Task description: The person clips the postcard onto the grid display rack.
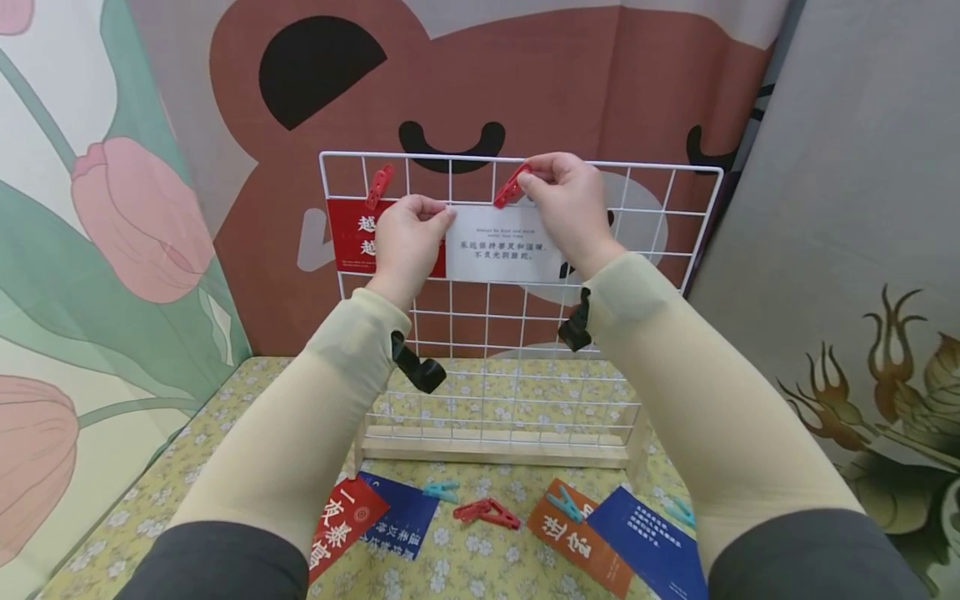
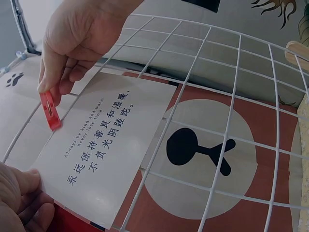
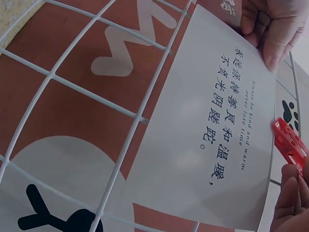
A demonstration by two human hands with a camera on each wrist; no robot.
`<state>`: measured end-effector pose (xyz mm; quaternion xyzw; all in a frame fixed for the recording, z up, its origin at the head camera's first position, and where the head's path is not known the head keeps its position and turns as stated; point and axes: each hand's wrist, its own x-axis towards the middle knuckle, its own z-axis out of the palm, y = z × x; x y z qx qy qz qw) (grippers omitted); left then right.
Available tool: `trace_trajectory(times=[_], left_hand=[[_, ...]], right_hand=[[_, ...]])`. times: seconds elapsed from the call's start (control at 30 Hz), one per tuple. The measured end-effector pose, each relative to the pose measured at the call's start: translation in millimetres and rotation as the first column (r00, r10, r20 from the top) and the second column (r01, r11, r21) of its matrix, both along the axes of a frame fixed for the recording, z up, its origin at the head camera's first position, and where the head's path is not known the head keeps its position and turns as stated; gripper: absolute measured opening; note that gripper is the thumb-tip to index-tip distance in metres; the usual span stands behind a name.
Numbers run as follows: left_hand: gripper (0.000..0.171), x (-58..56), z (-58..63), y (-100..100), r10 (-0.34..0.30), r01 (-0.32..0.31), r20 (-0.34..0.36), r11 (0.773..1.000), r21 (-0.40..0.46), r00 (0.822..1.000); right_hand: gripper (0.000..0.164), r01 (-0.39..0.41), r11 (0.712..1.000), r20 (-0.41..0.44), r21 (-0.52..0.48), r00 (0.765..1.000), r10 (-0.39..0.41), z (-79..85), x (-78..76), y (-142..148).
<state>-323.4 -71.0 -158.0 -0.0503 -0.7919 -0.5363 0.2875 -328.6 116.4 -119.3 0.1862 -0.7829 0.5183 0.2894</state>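
Observation:
A white card [image 1: 497,243] with printed lettering lies flat against a white wire grid [image 1: 487,317]. My left hand [image 1: 408,242] pinches the card's upper left corner between thumb and fingers. At the card's top edge, my right hand [image 1: 572,204] holds a red clothespin [image 1: 512,185] by its upper end; in the right wrist view the tip of this clothespin [image 3: 285,137] meets the card's edge. To the left a red card [image 1: 351,237] hangs on the grid under another red clothespin [image 1: 379,186], partly hidden by my left hand.
The grid stands in a wooden base [image 1: 495,450] on a flowered tablecloth [image 1: 247,433]. In front lie a red card [image 1: 347,521], blue cards [image 1: 648,542], an orange card [image 1: 573,542], red clothespins [image 1: 487,512] and teal clothespins [image 1: 441,491]. A bear-print curtain [image 1: 525,75] hangs behind.

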Motion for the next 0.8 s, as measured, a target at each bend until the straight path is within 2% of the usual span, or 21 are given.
trace_trajectory(times=[0.23, 0.63, 0.8], left_hand=[[0.027, 0.7, 1.3, 2.5, 0.015, -0.014, -0.013, 1.000, 0.017, 1.000], [0.027, 1.3, 2.1, 1.8, 0.047, -0.047, -0.024, 0.999, -0.005, 0.999], [0.028, 1.8, 1.9, 0.5, 0.057, -0.057, -0.020, 0.998, -0.003, 0.998]], right_hand=[[0.027, 0.000, 1.000, 0.037, 0.012, 0.999, -0.001, 1.8, -0.6, -3.0], [0.034, 0.036, 0.988, 0.116, 0.148, 0.992, -0.054, 6.7, 3.7, -6.5], [0.033, 0.070, 0.981, 0.112, 0.184, 0.990, -0.091, 6.5, 5.2, -11.2]])
